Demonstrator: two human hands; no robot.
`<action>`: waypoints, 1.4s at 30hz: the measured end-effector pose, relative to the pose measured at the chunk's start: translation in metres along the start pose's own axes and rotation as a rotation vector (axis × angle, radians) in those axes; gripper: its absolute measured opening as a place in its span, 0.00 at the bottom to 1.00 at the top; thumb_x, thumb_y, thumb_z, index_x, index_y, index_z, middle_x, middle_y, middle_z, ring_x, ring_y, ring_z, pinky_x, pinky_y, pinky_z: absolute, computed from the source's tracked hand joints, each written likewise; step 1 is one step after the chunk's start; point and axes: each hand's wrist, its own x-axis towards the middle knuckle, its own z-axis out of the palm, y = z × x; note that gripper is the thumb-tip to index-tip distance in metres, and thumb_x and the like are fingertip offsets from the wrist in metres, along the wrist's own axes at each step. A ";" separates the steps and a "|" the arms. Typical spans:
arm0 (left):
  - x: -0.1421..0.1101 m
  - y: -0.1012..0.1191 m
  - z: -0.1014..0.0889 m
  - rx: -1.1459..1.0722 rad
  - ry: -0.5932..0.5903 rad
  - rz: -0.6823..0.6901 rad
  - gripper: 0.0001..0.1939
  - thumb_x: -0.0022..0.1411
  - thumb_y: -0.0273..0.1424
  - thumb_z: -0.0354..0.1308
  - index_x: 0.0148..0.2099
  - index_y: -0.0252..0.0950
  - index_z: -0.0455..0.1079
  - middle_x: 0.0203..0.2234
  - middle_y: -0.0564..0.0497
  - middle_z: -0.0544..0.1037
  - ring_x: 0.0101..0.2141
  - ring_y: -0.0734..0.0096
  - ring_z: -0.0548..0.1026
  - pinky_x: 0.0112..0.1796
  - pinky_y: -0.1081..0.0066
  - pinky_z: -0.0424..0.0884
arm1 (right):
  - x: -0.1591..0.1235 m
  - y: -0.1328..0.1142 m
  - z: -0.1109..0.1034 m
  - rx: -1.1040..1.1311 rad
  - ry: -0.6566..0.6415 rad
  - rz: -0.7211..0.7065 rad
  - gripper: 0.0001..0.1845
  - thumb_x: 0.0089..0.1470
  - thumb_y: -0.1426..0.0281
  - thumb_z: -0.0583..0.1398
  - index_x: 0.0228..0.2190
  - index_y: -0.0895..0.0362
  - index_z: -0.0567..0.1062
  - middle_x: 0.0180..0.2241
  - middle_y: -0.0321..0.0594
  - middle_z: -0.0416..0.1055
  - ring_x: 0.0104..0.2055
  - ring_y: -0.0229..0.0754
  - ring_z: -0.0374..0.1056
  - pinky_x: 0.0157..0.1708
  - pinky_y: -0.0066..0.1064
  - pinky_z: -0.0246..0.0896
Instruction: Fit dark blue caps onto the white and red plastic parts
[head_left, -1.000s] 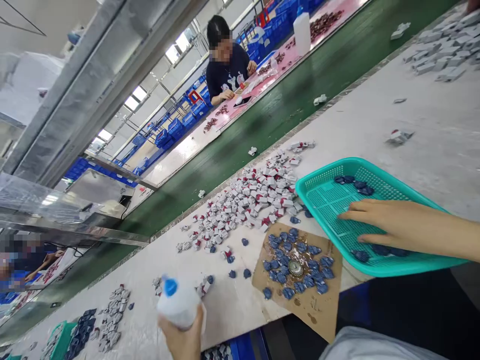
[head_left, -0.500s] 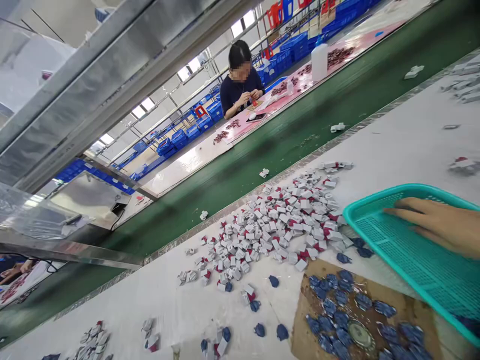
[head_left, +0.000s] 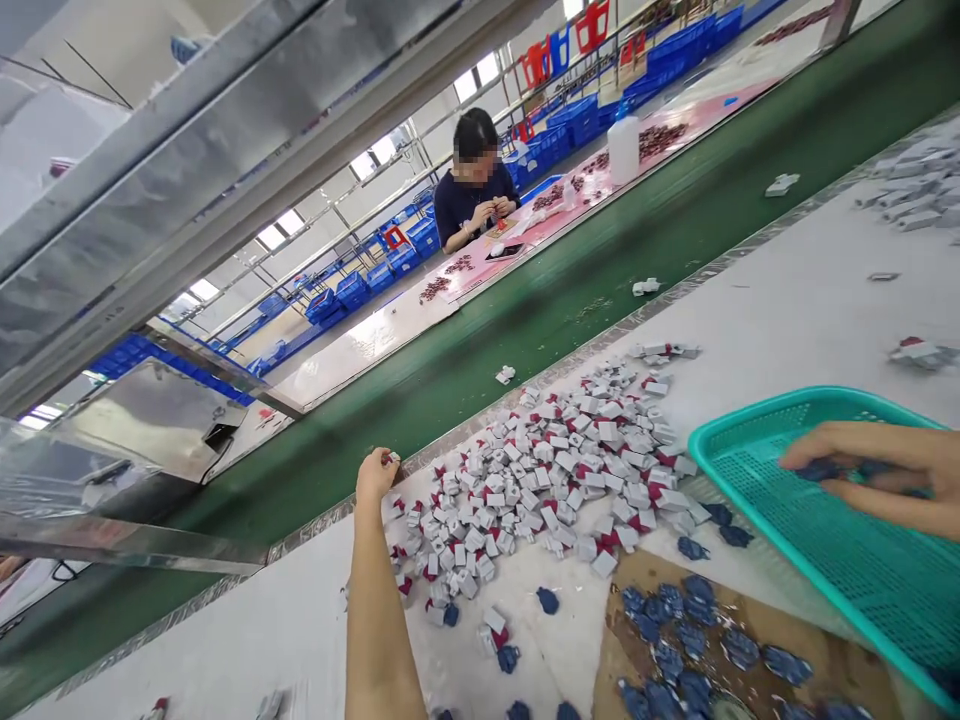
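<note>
At the near edge of the green conveyor belt (head_left: pixel 577 305), my left hand (head_left: pixel 375 476) is closed on a small white plastic piece (head_left: pixel 391 458) with a bit of red. Below its wrist spreads a heap of white and dark-red plastic pieces (head_left: pixel 540 470). My right hand (head_left: pixel 885 470) is inside a turquoise mesh basket (head_left: pixel 806 560), its fingers curled round several dark blue pieces (head_left: pixel 821 470). Next to the basket, more dark blue pieces (head_left: pixel 694 640) lie on a brown board (head_left: pixel 622 610); they look wet. A few loose blue ones (head_left: pixel 547 600) dot the white table.
Across the belt a person (head_left: pixel 480 180) works at a pink-covered table (head_left: pixel 517 235) with a white bottle (head_left: pixel 624 150). A metal beam (head_left: pixel 187 150) runs overhead at the left. Grey-white parts (head_left: pixel 915 180) are stacked at the far right. Several white pieces (head_left: pixel 645 287) lie on the belt.
My left hand has come into view and reached the belt edge, where a white piece was lying. My right hand, earlier stretched out over the basket, now grips dark blue pieces. The view has shifted slightly.
</note>
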 end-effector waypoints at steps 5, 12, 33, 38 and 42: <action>-0.032 0.029 -0.013 -0.284 0.053 -0.115 0.10 0.60 0.33 0.60 0.40 0.30 0.70 0.30 0.54 0.72 0.32 0.70 0.73 0.33 0.67 0.72 | -0.010 -0.111 0.013 0.452 -0.176 0.328 0.18 0.47 0.55 0.64 0.38 0.51 0.77 0.23 0.38 0.73 0.21 0.41 0.70 0.20 0.28 0.70; -0.212 0.062 -0.018 -0.753 0.125 -0.342 0.26 0.42 0.41 0.69 0.45 0.37 0.72 0.36 0.51 0.74 0.33 0.70 0.73 0.24 0.76 0.71 | -0.041 -0.181 0.023 0.741 -0.262 0.543 0.23 0.45 0.56 0.66 0.41 0.55 0.75 0.30 0.39 0.72 0.26 0.35 0.66 0.29 0.29 0.67; -0.379 0.109 0.021 -1.218 -0.096 -0.692 0.25 0.38 0.40 0.74 0.40 0.37 0.75 0.27 0.50 0.77 0.27 0.73 0.73 0.17 0.81 0.66 | -0.072 -0.175 0.080 0.447 -0.489 0.294 0.20 0.49 0.53 0.62 0.34 0.57 0.77 0.22 0.33 0.63 0.25 0.35 0.57 0.24 0.26 0.52; -0.384 0.118 0.027 -1.267 -0.258 -0.704 0.23 0.43 0.40 0.72 0.41 0.36 0.74 0.28 0.51 0.75 0.27 0.72 0.75 0.18 0.80 0.68 | -0.080 -0.176 0.085 0.447 -0.484 0.297 0.20 0.50 0.53 0.61 0.34 0.57 0.78 0.24 0.35 0.66 0.26 0.36 0.60 0.26 0.27 0.56; -0.385 0.124 0.031 -1.318 -0.397 -0.691 0.15 0.46 0.35 0.68 0.37 0.37 0.71 0.28 0.52 0.75 0.25 0.73 0.73 0.13 0.82 0.63 | -0.085 -0.179 0.085 0.532 -0.592 0.276 0.22 0.55 0.55 0.58 0.44 0.56 0.77 0.40 0.43 0.75 0.38 0.43 0.70 0.38 0.32 0.66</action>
